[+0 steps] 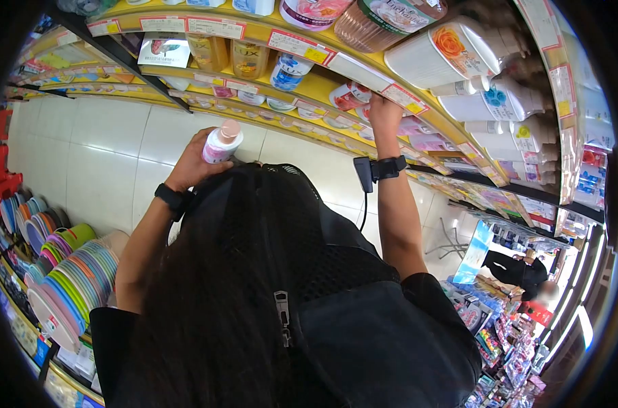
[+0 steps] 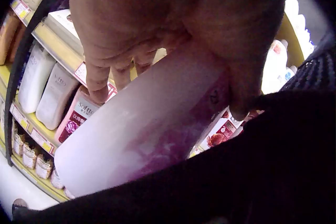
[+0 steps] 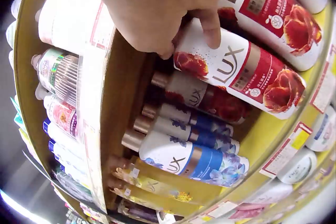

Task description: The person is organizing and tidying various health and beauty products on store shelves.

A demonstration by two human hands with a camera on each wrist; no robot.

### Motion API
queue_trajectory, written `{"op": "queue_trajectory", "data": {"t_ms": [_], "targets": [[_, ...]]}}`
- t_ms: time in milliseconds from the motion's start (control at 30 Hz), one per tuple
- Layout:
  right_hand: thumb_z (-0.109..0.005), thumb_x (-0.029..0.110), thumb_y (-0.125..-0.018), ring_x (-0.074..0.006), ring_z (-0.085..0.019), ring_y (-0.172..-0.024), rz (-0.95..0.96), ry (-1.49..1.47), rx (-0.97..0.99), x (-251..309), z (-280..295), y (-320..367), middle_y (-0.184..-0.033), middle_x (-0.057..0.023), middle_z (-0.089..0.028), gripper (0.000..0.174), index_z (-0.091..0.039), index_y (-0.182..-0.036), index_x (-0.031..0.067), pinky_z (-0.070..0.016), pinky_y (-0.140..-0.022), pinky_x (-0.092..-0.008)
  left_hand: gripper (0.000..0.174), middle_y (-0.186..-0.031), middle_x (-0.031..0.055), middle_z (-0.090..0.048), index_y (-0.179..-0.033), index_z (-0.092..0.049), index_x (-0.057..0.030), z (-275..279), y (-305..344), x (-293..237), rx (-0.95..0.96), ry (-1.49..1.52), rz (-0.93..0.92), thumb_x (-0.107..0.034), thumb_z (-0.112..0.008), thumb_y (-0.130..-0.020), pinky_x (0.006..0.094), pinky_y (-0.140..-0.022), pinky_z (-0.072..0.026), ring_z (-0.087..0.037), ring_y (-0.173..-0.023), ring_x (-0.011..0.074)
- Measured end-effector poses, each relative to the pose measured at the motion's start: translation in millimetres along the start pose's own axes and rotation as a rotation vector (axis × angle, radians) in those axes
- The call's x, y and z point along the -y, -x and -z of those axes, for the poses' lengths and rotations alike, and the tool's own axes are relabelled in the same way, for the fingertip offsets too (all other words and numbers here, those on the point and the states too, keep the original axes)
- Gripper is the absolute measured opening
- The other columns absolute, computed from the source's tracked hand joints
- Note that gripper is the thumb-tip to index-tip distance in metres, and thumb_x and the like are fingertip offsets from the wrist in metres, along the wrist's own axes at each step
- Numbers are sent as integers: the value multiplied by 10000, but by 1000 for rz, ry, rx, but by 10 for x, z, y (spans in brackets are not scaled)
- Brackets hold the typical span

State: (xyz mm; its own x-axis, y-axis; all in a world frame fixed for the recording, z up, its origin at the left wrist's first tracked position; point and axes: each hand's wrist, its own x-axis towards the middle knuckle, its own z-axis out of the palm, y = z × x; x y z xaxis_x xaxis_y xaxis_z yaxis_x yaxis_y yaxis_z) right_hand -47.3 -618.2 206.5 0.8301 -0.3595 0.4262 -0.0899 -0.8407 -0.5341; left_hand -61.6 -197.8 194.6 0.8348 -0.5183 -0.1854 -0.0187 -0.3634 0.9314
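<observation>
My left hand (image 1: pixel 192 163) grips a white and pink-purple bottle (image 1: pixel 220 144) with a rose-coloured cap, held upright in front of my body. In the left wrist view the bottle (image 2: pixel 142 124) slants across the frame, with the thumb on one side and the fingers on the other. Reaching into the shelf, my right hand (image 1: pixel 386 117) holds the top end of a white-and-red LUX bottle (image 3: pixel 239 69) printed with red flowers; its cap is hidden by the hand. Another red LUX bottle (image 3: pixel 278 16) stands beside it, and a third sits behind.
Blue LUX bottles (image 3: pixel 191 158) and yellow LUX bottles (image 3: pixel 157 187) share that shelf, under an upper shelf edge (image 1: pixel 336 64) with price tags. Stacked colourful basins (image 1: pixel 84 272) stand at the left. A person in black (image 1: pixel 516 270) is far off at the right.
</observation>
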Motion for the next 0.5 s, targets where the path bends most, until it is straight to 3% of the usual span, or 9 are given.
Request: {"op": "queue_trajectory", "data": {"t_ms": [333, 367, 433, 500], "targets": [[-616, 109, -816, -416, -554, -1045, -4, -142, 60, 26, 59, 9, -1105, -242, -600, 291, -611, -1087, 4, -439, -884, -435, 667, -1218, 163, -535, -1216, -535, 2, -12, -22, -24, 7, 9, 18, -240, -815, -661, 372, -1013, -376, -504, -1152, 313], [-629, 113, -814, -402, -567, -1022, -44, -179, 109, 61, 92, 26, -1078, -255, -602, 293, -607, -1076, -15, -443, -874, -432, 667, -1218, 163, -535, -1216, -535, 2, -11, -32, -19, 9, 9, 15, -240, -815, -661, 372, -1013, -376, -504, -1152, 313], [-641, 117, -812, -388, -581, -999, -85, -215, 155, 288, 213, 64, -1051, -268, -604, 299, -603, -1066, -35, -448, -864, -428, 678, -1172, 129, -572, -1237, -474, 10, -3, -58, -14, 37, -105, -59, -219, -806, -692, 343, -963, -413, -547, -1082, 236], [-665, 121, -804, -364, -560, -1040, -347, -188, 217, 596, 360, 167, -1097, -283, -574, 374, -564, -1117, -57, -451, -858, -434, 657, -1167, 131, -578, -1222, -489, 14, -13, -103, -38, 53, -106, -82, -223, -802, -696, 342, -962, -414, -551, -1076, 238]]}}
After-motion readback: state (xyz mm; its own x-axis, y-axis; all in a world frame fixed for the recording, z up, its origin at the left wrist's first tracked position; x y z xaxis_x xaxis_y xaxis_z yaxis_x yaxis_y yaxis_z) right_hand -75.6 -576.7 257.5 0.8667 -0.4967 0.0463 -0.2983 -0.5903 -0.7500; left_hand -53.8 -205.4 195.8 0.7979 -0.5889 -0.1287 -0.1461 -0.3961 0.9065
